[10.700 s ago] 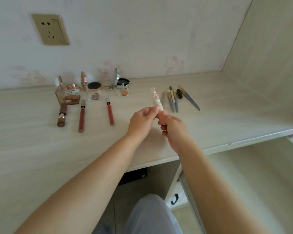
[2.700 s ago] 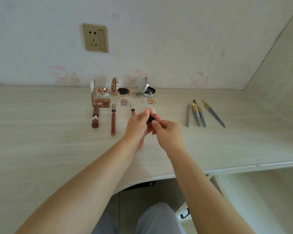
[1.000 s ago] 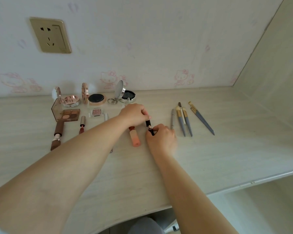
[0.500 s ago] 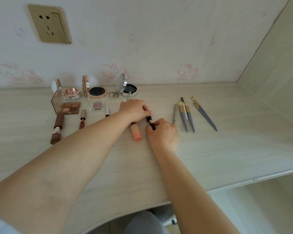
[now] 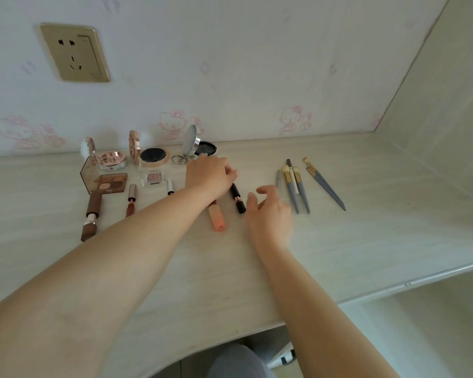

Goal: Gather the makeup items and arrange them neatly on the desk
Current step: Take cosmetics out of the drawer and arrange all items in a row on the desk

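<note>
A black tube (image 5: 237, 198) is seen lying flat on the desk (image 5: 366, 241), between a peach tube (image 5: 217, 218) on its left and the brushes (image 5: 295, 186) on its right. The left hand (image 5: 210, 175) is laid knuckles up over the far end of the black tube, fingers curled loosely down; whether anything is gripped under it cannot be told. The right hand (image 5: 269, 211) is held just right of the black tube, fingers spread wide and empty, apart from the tube. Three open compacts (image 5: 153, 156) are lined up along the wall, with an eyeshadow palette (image 5: 107, 181) and a small pink pan (image 5: 155, 177) in front of them. A brown lipstick (image 5: 91, 215) and two slim lip tubes (image 5: 131, 199) are laid in a row at the left, partly hidden by the left forearm. Two more brushes (image 5: 325, 186) are set further right, angled. A socket (image 5: 74, 53) is fixed on the wall.
</note>
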A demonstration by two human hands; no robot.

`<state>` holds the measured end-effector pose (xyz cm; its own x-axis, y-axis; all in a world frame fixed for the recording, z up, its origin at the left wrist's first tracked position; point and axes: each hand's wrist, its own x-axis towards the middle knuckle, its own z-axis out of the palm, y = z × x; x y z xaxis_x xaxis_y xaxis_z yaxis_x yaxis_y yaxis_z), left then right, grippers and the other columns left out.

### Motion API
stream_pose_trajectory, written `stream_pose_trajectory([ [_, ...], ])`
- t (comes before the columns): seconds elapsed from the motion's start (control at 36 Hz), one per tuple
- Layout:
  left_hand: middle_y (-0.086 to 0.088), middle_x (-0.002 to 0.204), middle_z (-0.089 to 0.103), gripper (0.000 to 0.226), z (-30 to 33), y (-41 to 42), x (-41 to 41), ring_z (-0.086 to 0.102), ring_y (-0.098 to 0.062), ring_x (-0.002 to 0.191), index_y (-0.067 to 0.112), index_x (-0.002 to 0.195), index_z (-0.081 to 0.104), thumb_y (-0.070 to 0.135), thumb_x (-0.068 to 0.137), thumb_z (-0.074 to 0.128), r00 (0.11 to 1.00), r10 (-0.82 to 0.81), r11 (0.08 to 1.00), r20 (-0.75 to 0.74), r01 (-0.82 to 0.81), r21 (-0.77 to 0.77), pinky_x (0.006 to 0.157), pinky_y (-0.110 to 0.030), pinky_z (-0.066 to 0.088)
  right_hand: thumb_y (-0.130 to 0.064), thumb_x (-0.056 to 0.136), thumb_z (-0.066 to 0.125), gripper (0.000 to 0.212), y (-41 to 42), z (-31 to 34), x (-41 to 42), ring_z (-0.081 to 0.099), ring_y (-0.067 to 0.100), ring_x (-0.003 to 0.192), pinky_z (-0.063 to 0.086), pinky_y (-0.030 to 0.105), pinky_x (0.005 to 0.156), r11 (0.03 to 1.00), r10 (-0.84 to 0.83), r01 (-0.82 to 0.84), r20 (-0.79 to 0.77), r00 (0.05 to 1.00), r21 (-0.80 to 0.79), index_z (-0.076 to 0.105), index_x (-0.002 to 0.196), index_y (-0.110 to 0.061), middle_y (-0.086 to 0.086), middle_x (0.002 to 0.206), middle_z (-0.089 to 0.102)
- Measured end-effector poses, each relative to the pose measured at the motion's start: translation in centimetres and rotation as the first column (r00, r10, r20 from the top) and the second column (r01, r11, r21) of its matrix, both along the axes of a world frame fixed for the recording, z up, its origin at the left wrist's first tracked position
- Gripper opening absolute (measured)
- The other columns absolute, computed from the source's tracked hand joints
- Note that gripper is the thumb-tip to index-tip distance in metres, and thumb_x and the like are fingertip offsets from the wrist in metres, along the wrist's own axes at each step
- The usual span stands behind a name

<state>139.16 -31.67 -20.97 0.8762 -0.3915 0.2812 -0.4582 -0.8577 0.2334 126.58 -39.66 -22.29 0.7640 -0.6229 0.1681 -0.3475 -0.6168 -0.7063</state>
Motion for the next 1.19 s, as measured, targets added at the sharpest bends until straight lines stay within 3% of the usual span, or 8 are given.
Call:
stream_pose_trajectory([
  [0.11,0.000,0.104,0.066,0.023,0.9,-0.5,0.0,0.051,-0.027,0.107,0.021,0.095,0.067,0.032,0.090,0.047,0.999,-0.014,0.996,0.030,0.017,-0.086,0.082,-0.035,0.040,-0.028,0.095,0.044,0.020,-3.3,0.5,-0.7,0.060,0.024,0.085,0.050,0.036,0.069,0.995,-0.097,0.100,0.108,0.989,-0.025,0.061,0.102,-0.020,0.004,0.088,0.065],
  [0.28,0.000,0.107,0.065,0.019,1.1,-3.9,-1.0,0.051,-0.027,0.108,0.022,0.096,0.066,0.029,0.089,0.050,0.993,-0.116,0.989,-0.015,0.114,-0.090,0.087,-0.036,0.040,-0.029,0.096,0.043,0.028,-7.8,-0.1,0.6,0.055,0.026,0.097,0.047,0.033,0.068,0.980,-0.167,0.161,-0.045,0.985,-0.116,0.067,0.102,-0.016,0.006,0.097,0.064],
  [0.47,0.003,0.125,0.057,0.029,0.3,-8.0,-1.1,0.043,-0.024,0.117,0.030,0.121,0.056,0.031,0.097,0.040,0.947,-0.322,0.946,-0.010,0.322,0.040,0.089,-0.036,0.035,-0.032,0.096,0.043,0.030,-9.6,-0.5,2.6,0.047,0.028,0.113,0.042,0.035,0.082,0.965,-0.150,0.111,-0.152,0.977,-0.237,0.065,0.108,-0.015,0.007,0.111,0.062],
  [0.61,0.002,0.126,0.055,0.030,0.1,-10.0,-0.5,0.043,-0.024,0.119,0.030,0.123,0.054,0.034,0.095,0.045,0.949,-0.309,0.946,-0.067,0.314,0.082,0.092,-0.037,0.036,-0.032,0.095,0.046,0.030,-11.0,-0.4,3.8,0.047,0.028,0.114,0.043,0.037,0.086,0.951,-0.157,0.094,-0.200,0.967,-0.294,0.064,0.112,-0.015,0.007,0.115,0.062],
  [0.86,0.000,0.123,0.055,0.028,-1.2,-11.0,0.2,0.044,-0.025,0.118,0.029,0.120,0.056,0.032,0.094,0.045,0.956,-0.270,0.961,-0.113,0.275,0.031,0.092,-0.038,0.035,-0.033,0.092,0.046,0.033,-12.1,-0.1,5.1,0.049,0.026,0.110,0.033,0.032,0.075,0.905,-0.214,0.047,-0.356,0.910,-0.423,0.061,0.110,-0.010,0.008,0.113,0.061],
  [1.03,-0.001,0.132,0.049,0.036,-0.8,-10.4,-0.1,0.041,-0.025,0.122,0.025,0.130,0.049,0.029,0.094,0.047,0.966,-0.257,0.964,-0.040,0.254,-0.075,0.095,-0.039,0.036,-0.027,0.091,0.043,0.031,-11.9,0.1,3.7,0.049,0.028,0.106,0.039,0.035,0.079,0.949,-0.192,0.138,-0.174,0.966,-0.285,0.063,0.102,-0.005,0.011,0.105,0.062],
  [1.11,-0.001,0.139,0.042,0.046,-0.1,-9.4,-0.3,0.037,-0.025,0.126,0.025,0.136,0.045,0.025,0.091,0.054,0.960,-0.262,0.951,0.096,0.273,-0.141,0.096,-0.041,0.038,-0.027,0.093,0.046,0.027,-11.2,0.3,2.5,0.048,0.027,0.106,0.036,0.034,0.084,0.974,-0.113,0.107,-0.019,0.993,-0.200,0.062,0.100,-0.007,0.008,0.105,0.061],
  [1.19,-0.004,0.139,0.046,0.045,0.6,-7.3,-0.6,0.043,-0.030,0.123,0.023,0.128,0.055,0.023,0.084,0.064,0.902,-0.321,0.935,0.288,0.350,-0.055,0.092,-0.044,0.039,-0.025,0.096,0.046,0.023,-10.3,0.2,1.3,0.046,0.027,0.107,0.034,0.033,0.085,0.977,-0.008,0.015,0.037,0.999,-0.213,0.058,0.102,-0.006,0.008,0.107,0.060],
])
